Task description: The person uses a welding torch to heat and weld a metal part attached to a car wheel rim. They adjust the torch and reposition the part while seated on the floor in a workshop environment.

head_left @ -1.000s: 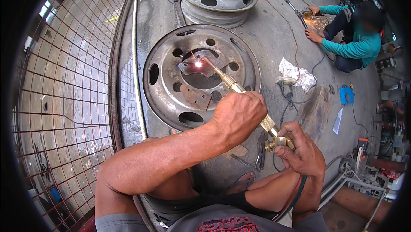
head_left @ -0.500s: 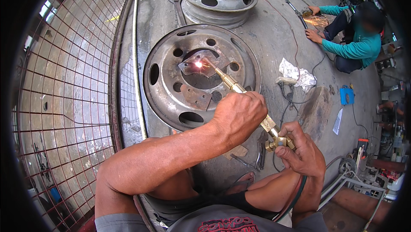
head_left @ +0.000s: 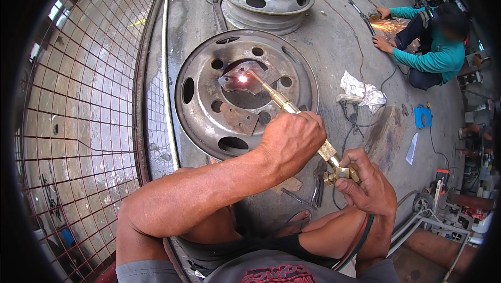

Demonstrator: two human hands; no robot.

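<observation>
Across the middle of the view runs a brass cutting torch [head_left: 327, 151], its copper tip pointing up and left. My left hand [head_left: 292, 139] is closed round its barrel. My right hand [head_left: 367, 183] grips the valve end, thumb against the fittings, with hoses trailing below it. At the torch tip a bright glowing spot burns on a thin metal plate [head_left: 251, 69], which lies over the centre hole of a steel wheel rim [head_left: 203, 121]. A second, brownish metal plate [head_left: 238, 119] with small holes rests on the near part of that rim.
Beyond stands another wheel rim [head_left: 261, 22] with metal blocks on it, an adjustable wrench [head_left: 216, 11] beside it. A wire mesh fence [head_left: 83, 110] borders the left. At far right a person [head_left: 433, 48] grinds metal, throwing sparks. Cables, a white cloth [head_left: 362, 92] and a blue box [head_left: 422, 117] lie right.
Both hands and the torch hold almost the same place. The glowing spot is slightly larger and brighter, and the co-worker's sparks spread wider.
</observation>
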